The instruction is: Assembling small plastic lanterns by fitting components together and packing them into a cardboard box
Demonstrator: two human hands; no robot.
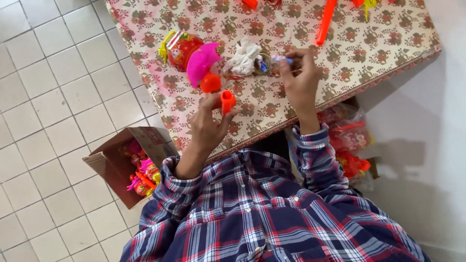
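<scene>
The person's left hand [206, 127] gripped a short orange tube [227, 102] between thumb and fingers, holding it upright just above the flower-patterned table [378, 48]. The right hand [300, 80] was closed around a small pale piece [282, 59], pinched at the fingertips. Between and beyond the hands lay a pink-feathered toy [201, 63] and a white crumpled bundle [244, 58]. An open cardboard box [111, 167] of colourful toys stood on the tiled floor [48, 97].
</scene>
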